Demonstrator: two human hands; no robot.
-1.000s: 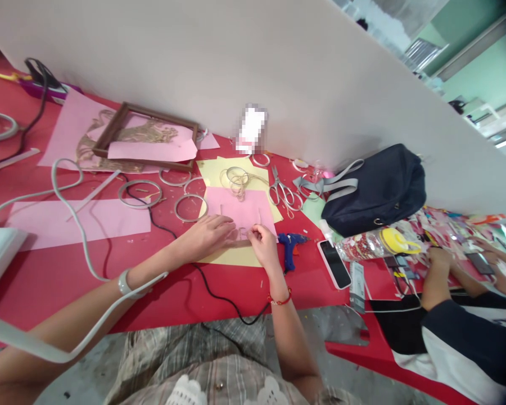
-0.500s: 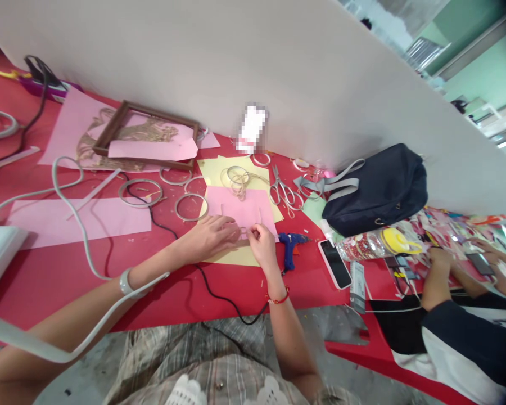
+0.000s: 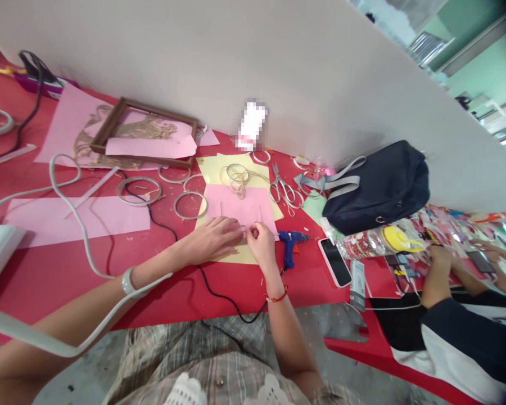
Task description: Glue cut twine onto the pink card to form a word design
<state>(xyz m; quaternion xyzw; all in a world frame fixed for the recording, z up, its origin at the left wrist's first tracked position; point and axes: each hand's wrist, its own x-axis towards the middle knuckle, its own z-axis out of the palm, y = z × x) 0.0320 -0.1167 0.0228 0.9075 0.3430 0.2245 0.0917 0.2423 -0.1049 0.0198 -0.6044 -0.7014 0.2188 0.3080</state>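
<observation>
the right hand (image 3: 261,244) pinches a thin pale strand (image 3: 243,229) between thumb and fingertips, its long axis running roughly 9 to 3 o'clock, though it is too small to see closely. it lies at the near edge of a pink paper sheet (image 3: 236,202) on the red table (image 3: 160,292). the left hand (image 3: 213,241), at 9 o'clock, rests open on the sheet, gripping nothing. a blue glue gun (image 3: 289,247) sits at 3 o'clock, steel scissors (image 3: 283,188) at 1 o'clock, a navy bag (image 3: 377,188) farther out at 2 o'clock.

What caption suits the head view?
Left hand and right hand meet over pink paper beside a blue glue gun.
</observation>
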